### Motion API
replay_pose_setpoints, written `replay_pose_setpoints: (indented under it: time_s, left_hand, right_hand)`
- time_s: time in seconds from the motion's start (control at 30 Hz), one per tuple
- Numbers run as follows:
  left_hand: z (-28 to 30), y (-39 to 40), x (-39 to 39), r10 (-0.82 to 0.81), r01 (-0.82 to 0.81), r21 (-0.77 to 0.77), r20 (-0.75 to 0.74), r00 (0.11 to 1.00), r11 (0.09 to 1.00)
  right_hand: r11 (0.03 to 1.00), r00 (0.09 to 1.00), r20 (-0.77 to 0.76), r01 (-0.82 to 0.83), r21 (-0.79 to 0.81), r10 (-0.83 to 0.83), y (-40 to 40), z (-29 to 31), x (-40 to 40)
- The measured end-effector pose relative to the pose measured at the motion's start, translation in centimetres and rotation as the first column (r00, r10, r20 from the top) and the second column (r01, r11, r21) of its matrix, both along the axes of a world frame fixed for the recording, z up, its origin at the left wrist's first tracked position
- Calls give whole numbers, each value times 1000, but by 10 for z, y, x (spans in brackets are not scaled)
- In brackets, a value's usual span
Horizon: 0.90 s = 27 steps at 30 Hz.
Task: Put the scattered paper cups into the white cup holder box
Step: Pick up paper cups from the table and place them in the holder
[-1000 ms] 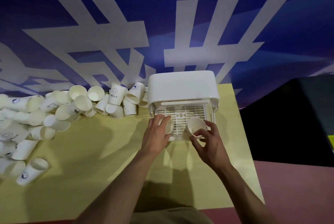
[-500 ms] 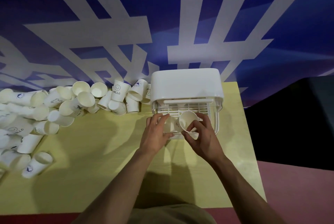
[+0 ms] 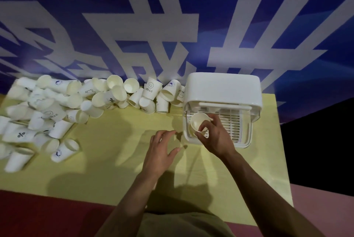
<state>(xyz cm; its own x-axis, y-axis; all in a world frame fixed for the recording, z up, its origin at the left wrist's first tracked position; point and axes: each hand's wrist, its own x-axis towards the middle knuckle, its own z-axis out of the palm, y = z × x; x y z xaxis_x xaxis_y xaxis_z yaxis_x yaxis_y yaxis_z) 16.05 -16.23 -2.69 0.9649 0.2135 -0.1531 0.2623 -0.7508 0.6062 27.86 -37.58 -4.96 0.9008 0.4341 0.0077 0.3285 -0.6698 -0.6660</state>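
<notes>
Yellow table point(image 3: 107, 160): right hand point(image 3: 216, 139) grips a half-hidden cup point(image 3: 198, 122), left hand point(image 3: 161, 150) spread loose.

Single head-worn wide-angle view, looked forward and steeply down over yellow desk point(image 3: 107, 160) from near edge. Both forearms entered from bottom, close to lens. White cup holder box point(image 3: 223, 87) sat right of centre at far edge; blue wall banner point(image 3: 172, 26) filled upper half, edges bowed. No second view.

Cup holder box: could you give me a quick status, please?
Right hand holds paper cup over box tray. Left hand open, empty. Nothing blocking.
</notes>
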Motion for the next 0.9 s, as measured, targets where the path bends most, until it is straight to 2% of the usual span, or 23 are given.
replay_pose_setpoints:
  time_s: [0.27,0.5,0.67,0.9]
  left_hand:
    - [3,23,-19,52,-52,-35,3,999,998]
    - [7,49,-41,86,-85,-82,12,996,993]
    - [8,99,-68,172,-171,-120,4,985,978]
    - [1,223,-127,407,-408,-27,-11,913,913]
  right_hand:
    - [995,1000,15,-24,-94,26,0,-7,-10]
    - [994,990,138,7,-113,9,14,18,-40]
    - [997,984,167,-61,-47,68,67,41,-63]
    - [978,963,171,-200,-57,207,179,52,-85]
